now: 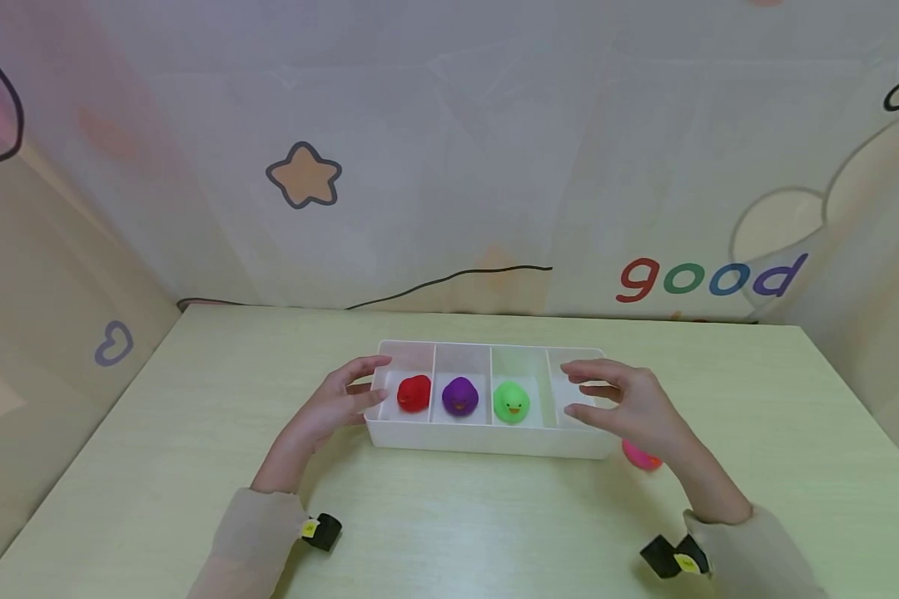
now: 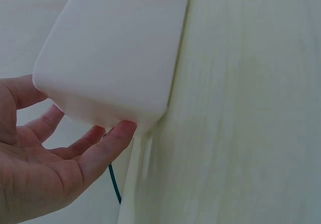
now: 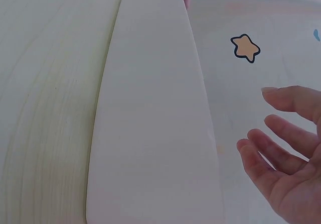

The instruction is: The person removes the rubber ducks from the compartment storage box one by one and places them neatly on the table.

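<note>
A white four-compartment tray (image 1: 487, 438) stands on the table. My left hand (image 1: 342, 399) holds its left end, the thumb over the rim and the other fingers at the outside of the end wall. From the left, the compartments hold a red toy duck (image 1: 414, 393), a purple toy duck (image 1: 460, 397) and a green toy duck (image 1: 511, 403). Over the right end of the tray is my right hand (image 1: 629, 403), fingers bent and apart from the thumb, with nothing between them. A pink toy duck (image 1: 639, 457) lies on the table, partly hidden by that hand and wrist.
The pale wood-grain table (image 1: 479, 524) ends at a printed backdrop (image 1: 449, 166) behind the tray, with more of the cloth at both sides. Black wrist cameras (image 1: 322, 532) sit at the sleeves.
</note>
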Motion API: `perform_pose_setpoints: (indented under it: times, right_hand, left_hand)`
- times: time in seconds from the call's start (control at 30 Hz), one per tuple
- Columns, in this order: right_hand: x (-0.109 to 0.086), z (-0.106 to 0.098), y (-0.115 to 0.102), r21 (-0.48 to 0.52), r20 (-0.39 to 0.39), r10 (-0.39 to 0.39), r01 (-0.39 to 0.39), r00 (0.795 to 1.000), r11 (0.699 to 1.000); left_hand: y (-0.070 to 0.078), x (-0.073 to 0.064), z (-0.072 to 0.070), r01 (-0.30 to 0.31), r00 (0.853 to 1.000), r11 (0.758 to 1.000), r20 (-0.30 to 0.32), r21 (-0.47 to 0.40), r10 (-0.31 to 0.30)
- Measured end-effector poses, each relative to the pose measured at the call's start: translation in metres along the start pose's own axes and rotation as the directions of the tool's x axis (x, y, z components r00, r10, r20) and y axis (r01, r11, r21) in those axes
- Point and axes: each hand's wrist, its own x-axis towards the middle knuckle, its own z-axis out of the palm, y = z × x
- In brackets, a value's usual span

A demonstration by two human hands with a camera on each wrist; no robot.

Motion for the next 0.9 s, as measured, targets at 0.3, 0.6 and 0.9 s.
perform_pose_setpoints:
  times: [0.3, 0.6, 0.9]
  right_hand:
    - [0.014, 0.018, 0.001, 0.038, 0.036, 0.003, -0.004, 0.999, 0.999]
    - [0.03, 0.033, 0.003, 0.085, 0.078, -0.021, 0.014, 0.997, 0.996]
    - [0.042, 0.044, 0.003, 0.068, 0.115, 0.031, -0.039, 0.993, 0.997]
  left_hand:
    - [0.0, 0.0, 0.001, 0.009, 1.0, 1.0, -0.004, -0.009, -0.009]
    - [0.001, -0.001, 0.001, 0.01, 1.0, 1.0, -0.004, -0.002, -0.01]
    - [0.001, 0.0, 0.001, 0.025, 1.0, 1.0, -0.008, 0.007, -0.025]
